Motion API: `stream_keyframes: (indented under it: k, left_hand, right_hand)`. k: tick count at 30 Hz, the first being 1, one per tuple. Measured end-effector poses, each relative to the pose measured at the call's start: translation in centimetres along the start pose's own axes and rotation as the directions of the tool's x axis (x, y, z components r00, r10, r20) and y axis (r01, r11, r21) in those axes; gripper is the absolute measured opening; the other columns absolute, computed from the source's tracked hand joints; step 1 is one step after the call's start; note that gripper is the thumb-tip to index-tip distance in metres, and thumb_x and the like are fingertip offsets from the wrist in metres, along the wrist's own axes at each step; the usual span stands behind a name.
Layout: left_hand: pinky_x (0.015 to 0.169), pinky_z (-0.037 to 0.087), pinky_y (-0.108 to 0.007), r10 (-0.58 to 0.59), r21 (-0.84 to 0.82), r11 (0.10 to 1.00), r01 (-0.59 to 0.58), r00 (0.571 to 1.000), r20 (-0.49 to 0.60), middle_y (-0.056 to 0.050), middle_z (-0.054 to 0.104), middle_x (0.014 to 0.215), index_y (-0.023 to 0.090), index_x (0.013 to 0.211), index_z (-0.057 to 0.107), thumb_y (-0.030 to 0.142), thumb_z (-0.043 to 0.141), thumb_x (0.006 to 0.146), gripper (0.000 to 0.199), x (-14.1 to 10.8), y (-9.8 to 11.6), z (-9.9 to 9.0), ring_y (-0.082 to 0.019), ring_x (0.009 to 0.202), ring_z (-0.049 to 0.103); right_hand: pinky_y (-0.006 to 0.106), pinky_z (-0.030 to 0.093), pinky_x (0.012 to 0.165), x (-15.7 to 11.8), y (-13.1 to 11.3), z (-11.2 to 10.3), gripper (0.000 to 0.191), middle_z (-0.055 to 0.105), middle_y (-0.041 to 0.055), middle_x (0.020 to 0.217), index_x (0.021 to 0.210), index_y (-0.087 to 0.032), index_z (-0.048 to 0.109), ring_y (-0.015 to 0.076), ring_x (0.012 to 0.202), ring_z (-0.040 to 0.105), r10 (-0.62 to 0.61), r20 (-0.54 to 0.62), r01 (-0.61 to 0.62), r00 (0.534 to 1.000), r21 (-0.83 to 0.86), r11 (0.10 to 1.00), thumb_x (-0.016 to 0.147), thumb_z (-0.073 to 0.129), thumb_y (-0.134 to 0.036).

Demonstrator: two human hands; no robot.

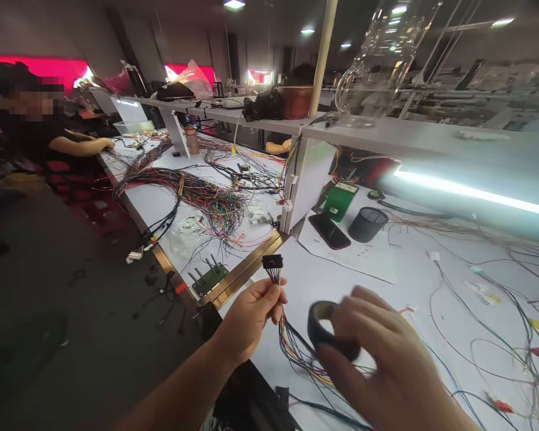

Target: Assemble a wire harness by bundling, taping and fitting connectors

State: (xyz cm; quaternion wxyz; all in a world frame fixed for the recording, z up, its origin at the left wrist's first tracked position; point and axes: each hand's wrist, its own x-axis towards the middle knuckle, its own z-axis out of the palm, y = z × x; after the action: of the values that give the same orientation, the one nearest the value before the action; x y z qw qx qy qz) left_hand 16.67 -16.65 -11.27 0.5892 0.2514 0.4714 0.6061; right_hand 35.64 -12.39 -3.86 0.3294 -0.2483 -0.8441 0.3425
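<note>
My left hand (256, 314) pinches a wire harness (291, 344) just below its black connector (272, 261), which points up and away from me. The wires are black, red, yellow and orange, and they trail down across the white table. To the right, my right hand (381, 353) curls around a roll of black tape (317, 329), its fingers on the roll's right side. The hand is a little blurred. The roll is held just above the wires; whether it touches them I cannot tell.
Ahead lie a phone (329, 231), a black mesh cup (368, 224) and a green box (340, 200). A green board with metal posts (209, 276) sits at the left edge. A big wire bundle (193, 191) covers the neighbouring table, where another person (78, 143) sits. Loose wires spread rightward.
</note>
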Motion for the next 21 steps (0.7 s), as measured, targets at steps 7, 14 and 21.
stream_keyframes:
  k: [7, 14, 21]
  left_hand:
    - [0.066, 0.038, -0.026, 0.080, 0.110, 0.989, -0.096, 0.987, 0.139, -0.001, 0.054, 0.076, 0.015, 0.103, 0.064, 0.038, 0.057, 0.089, 0.027, 0.3, 0.0, 0.9, -0.011, 0.063, 0.045]
    - [0.074, 0.041, -0.028, 0.049, 0.247, 0.964, -0.101, 0.977, 0.207, 0.000, 0.057, 0.065, 0.016, 0.096, 0.063, 0.023, 0.050, 0.090, 0.016, 0.3, 0.5, 0.9, -0.014, 0.068, 0.052]
    - [0.058, 0.043, -0.022, 0.047, -0.014, 0.999, -0.045, 0.970, 0.238, 0.002, 0.055, 0.058, 0.016, 0.081, 0.063, 0.040, 0.053, 0.090, 0.028, 0.6, -0.3, 0.1, -0.010, 0.053, 0.055]
  right_hand:
    - [0.030, 0.029, 0.060, 3.5, 3.8, 2.6, 0.027, 0.052, 0.0006, 0.059, 0.063, -0.021, 0.048, 0.0164, 0.063, 0.044, -0.065, 0.066, 0.087, 0.996, -0.426, 0.900, 0.085, 0.059, -0.033]
    - [0.031, 0.028, 0.063, 3.7, 4.3, 3.2, 0.031, 0.055, -0.0009, 0.060, 0.061, -0.021, 0.046, 0.0177, 0.064, 0.046, 0.004, -0.022, -0.017, 1.000, -0.604, 0.797, 0.083, 0.062, -0.036]
    - [0.033, 0.033, 0.063, 4.5, 4.0, 2.8, 0.030, 0.055, -0.0005, 0.062, 0.062, -0.021, 0.046, 0.0188, 0.067, 0.050, 0.079, 0.078, -0.022, 0.994, -0.562, 0.827, 0.084, 0.061, -0.036]
